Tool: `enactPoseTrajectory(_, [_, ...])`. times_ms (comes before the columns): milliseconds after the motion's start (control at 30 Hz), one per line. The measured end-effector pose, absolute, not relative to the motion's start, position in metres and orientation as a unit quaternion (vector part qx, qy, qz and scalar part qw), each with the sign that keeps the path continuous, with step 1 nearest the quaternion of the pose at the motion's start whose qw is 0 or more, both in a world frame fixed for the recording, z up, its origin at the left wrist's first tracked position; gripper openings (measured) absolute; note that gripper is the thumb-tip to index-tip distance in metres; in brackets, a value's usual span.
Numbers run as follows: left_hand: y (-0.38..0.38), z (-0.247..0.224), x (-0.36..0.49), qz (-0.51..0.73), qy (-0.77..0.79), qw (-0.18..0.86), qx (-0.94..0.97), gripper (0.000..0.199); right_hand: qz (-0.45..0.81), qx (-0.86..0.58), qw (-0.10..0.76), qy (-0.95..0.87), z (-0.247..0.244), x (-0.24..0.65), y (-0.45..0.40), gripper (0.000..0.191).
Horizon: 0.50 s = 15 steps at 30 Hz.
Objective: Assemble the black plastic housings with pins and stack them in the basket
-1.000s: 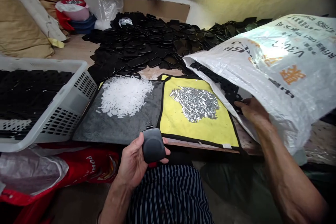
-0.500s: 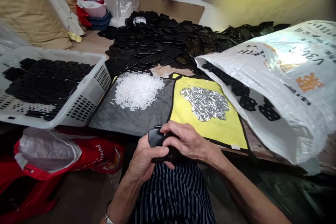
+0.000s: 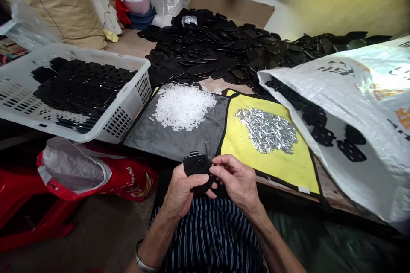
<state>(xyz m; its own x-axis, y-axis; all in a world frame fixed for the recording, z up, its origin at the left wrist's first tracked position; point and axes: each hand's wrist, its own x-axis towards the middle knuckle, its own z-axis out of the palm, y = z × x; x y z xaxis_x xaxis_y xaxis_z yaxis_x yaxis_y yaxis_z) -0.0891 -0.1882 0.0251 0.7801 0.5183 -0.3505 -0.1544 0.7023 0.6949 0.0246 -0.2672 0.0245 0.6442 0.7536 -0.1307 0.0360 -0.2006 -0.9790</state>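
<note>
left hand (image 3: 181,190): curled round the black plastic piece (image 3: 196,165), holding it up over my lap
right hand (image 3: 235,180): thumb and fingertips pinched at the piece's lower edge, exact grip too small to tell
piece: matte, rounded corners, small top tab
mats: white bits (image 3: 184,106) on grey mat (image 3: 160,143), silver bits (image 3: 265,130) on yellow mat (image 3: 272,170), looks set within my reach

Head-worn camera looks forward and down at the hands (image 3: 182,190).
</note>
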Motion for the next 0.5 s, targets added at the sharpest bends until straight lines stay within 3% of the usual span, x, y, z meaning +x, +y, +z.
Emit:
enactPoseTrajectory(200, [-0.187,0.021,-0.097,0.131,0.273,0.866,0.399,0.020,0.184,-0.657,0.445,-0.581,0.033,0.048,-0.258,0.004])
enactPoseTrajectory(333, [-0.189,0.019,-0.096,0.115,0.285,0.859,0.409,0.016,0.154,-0.659,0.432,-0.596,0.030,0.045,-0.256,0.005])
enactPoseTrajectory(500, [-0.189,0.017,-0.093,0.131,0.335,0.825,0.435,0.025,0.185,-0.662,0.408,-0.601,0.023,0.037,-0.260,0.024])
